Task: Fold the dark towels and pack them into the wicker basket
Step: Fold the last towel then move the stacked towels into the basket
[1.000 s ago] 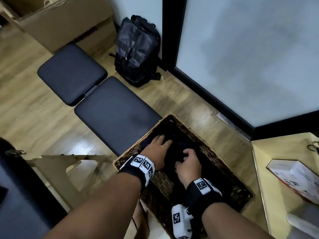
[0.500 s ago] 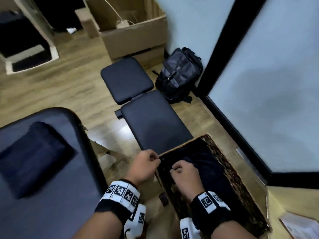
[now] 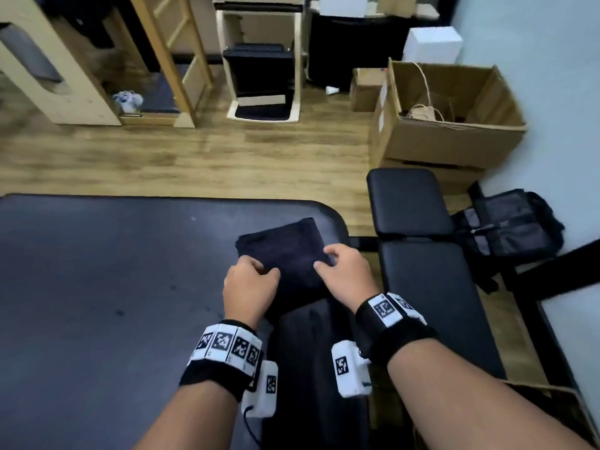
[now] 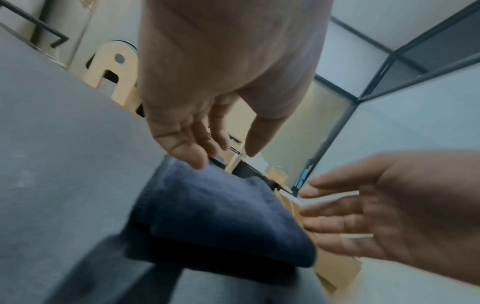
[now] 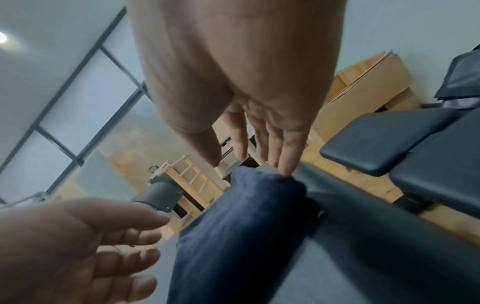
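Note:
A folded dark towel (image 3: pixel 285 251) lies on the dark padded table (image 3: pixel 113 287) near its right end. Both hands hover at the towel's near edge. My left hand (image 3: pixel 259 271) is at its left side, fingers loosely curled and holding nothing. In the left wrist view, the left hand (image 4: pixel 207 156) has one fingertip at the towel (image 4: pixel 213 207). My right hand (image 3: pixel 324 259) is at the right side. In the right wrist view, the straight fingers of the right hand (image 5: pixel 249 162) just touch the towel (image 5: pixel 241 216). The wicker basket's rim (image 3: pixel 552 389) shows at the bottom right.
A black padded bench (image 3: pixel 428 271) stands right of the table, between it and the basket. Behind it are an open cardboard box (image 3: pixel 448 138) and a black backpack (image 3: pixel 513 228). Wooden frames (image 3: pixel 65 76) stand across the wooden floor (image 3: pixel 194 157).
Both hands have come out of the basket and moved left to the folded towel on the table. The view has swung from the basket to the table.

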Demonstrator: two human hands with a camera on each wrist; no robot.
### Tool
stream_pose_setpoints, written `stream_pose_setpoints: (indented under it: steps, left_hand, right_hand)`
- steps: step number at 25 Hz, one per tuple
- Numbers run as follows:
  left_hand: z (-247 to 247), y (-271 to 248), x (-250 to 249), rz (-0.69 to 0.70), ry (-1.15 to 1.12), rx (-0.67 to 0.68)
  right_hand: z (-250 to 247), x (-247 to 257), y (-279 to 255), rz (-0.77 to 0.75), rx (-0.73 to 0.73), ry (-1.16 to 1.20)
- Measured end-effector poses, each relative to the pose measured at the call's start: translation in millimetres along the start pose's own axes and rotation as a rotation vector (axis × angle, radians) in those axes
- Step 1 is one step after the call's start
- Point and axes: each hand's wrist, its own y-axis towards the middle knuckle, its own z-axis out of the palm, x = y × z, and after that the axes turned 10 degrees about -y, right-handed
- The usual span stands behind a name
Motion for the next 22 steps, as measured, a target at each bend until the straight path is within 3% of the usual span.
stream_pose_setpoints:
  steps: [4,8,11,16,22]
  left_hand:
    - [-6.2,30.5,22.2,-0.203,0.006,0.075]
    - [-6.8,46.7,41.6,-0.284,-0.248,0.114]
    - [5.2,36.8,49.2,-0.294,-0.33,0.244]
    - [49.7,-15.2,29.9,-0.072,-0.038,0.392]
    - [165.5,-140.9,-4.4,0.23,0.207,0.852]
  right_hand:
    - [30.1,21.7,38.0,0.072,0.077,-0.145]
    - [34.8,9.4,37.2,0.119,0.079,-0.24]
    - [26.4,-17.2,15.3,0.16,0.18,-0.152]
    - [6.6,-90.2,-55.0,0.249,0.143,0.255]
    - [-24.6,-240.9,-177.4,0.59,-0.226,0.632]
